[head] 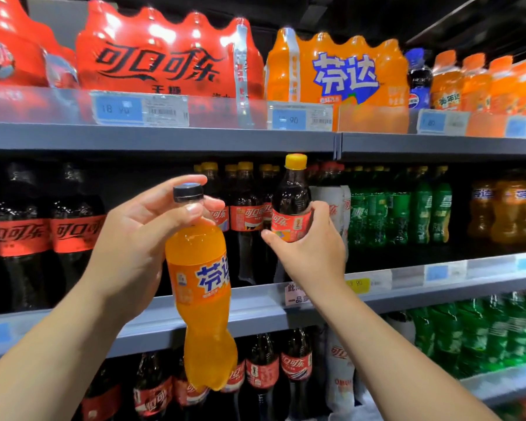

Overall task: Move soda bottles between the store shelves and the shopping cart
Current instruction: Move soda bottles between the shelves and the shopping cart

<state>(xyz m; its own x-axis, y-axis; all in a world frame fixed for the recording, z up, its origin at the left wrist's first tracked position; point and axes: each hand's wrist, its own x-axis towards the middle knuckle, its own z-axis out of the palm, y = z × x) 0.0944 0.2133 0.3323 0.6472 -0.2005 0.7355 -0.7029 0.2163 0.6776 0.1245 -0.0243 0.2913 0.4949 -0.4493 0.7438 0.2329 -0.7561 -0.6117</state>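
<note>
Left hand (140, 238) nearest the lens, fingers and thumb wrapped round the neck of an orange soda bottle (204, 287), which hangs tilted in front of the middle shelf (255, 302). Right hand (313, 247) grips a yellow-capped cola bottle (290, 205) round its label, at the front of the cola row. Taking or placing: cannot tell. Judgement: hold cola upright, cap clear of the upper shelf edge (195, 138), avoid knocking neighbours.

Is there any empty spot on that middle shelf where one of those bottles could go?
A dark gap opens between the black-capped colas and the yellow-capped colas, partly hidden by the left hand holding an orange soda bottle. A narrower one lies between the green bottles and orange bottles. The top shelf is packed tight.
</note>
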